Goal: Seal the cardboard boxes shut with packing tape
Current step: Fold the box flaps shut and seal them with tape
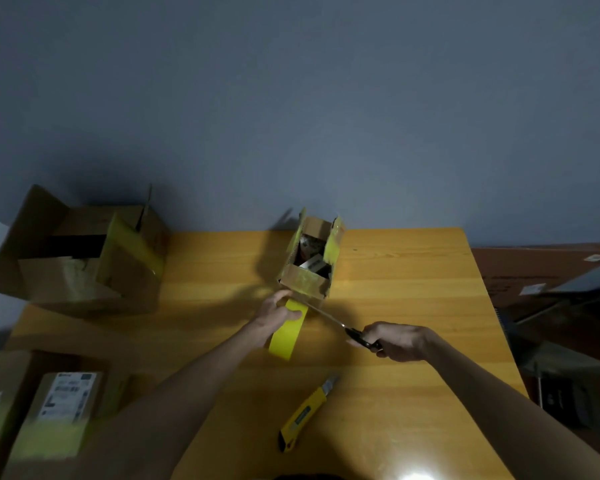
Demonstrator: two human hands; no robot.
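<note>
Grey-blue wall (291, 98) behind; lighting dim. Wooden surface (413, 289) carries everything.

- Small cardboard box (303, 284): at the far edge, mid-width, top flaps standing open, yellow tape on the flaps, contents visible but unclear.
- Left hand (274, 315): fingers (278, 296) curled round a yellow tape roll (286, 336), held just in front of the box's near side.
- Right hand (399, 341): closed round the black handles of scissors (347, 329) – blades reach toward the gap between roll and box.
- Yellow utility knife (307, 412): lies toward the near edge, untouched.
- Large open box (73, 271): far left corner.
- Labelled box (59, 403) – near left, yellow tape across it.
</note>
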